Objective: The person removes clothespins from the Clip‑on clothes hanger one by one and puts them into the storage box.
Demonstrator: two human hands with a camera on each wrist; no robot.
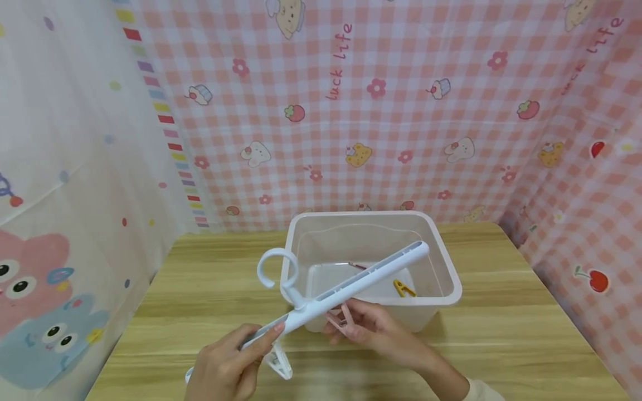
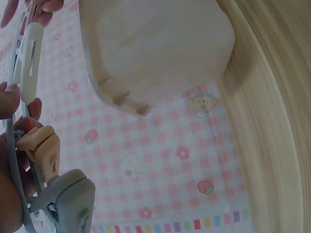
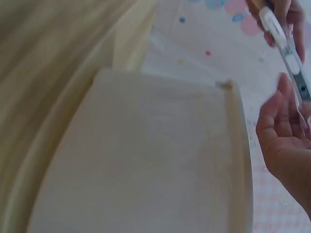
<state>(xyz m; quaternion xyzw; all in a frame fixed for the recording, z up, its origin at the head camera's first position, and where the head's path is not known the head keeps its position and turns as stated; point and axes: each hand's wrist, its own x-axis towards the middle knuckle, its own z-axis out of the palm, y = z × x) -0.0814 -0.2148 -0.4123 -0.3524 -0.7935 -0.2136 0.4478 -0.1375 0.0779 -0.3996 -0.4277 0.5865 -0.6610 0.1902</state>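
A pale blue plastic clothes hanger point(image 1: 346, 285) slants up to the right in front of a white bin, its hook at the upper left. My left hand point(image 1: 223, 359) grips its lower arm. Just beside that hand a white clothespin point(image 1: 278, 361) hangs from the hanger. In the left wrist view a peach clothespin point(image 2: 46, 148) and a grey clothespin point(image 2: 73, 201) also sit along the hanger. My right hand point(image 1: 376, 327) pinches a pink clothespin point(image 1: 343, 321) just under the hanger's upper arm; whether it touches the hanger, I cannot tell.
The white bin point(image 1: 448, 267) stands on the wood-grain table point(image 1: 501, 334), near its back edge. Inside the bin lie a yellow clothespin point(image 1: 403, 288) and a small dark red item point(image 1: 357, 265), partly behind the hanger. Patterned curtains point(image 1: 401, 128) hang behind and at both sides.
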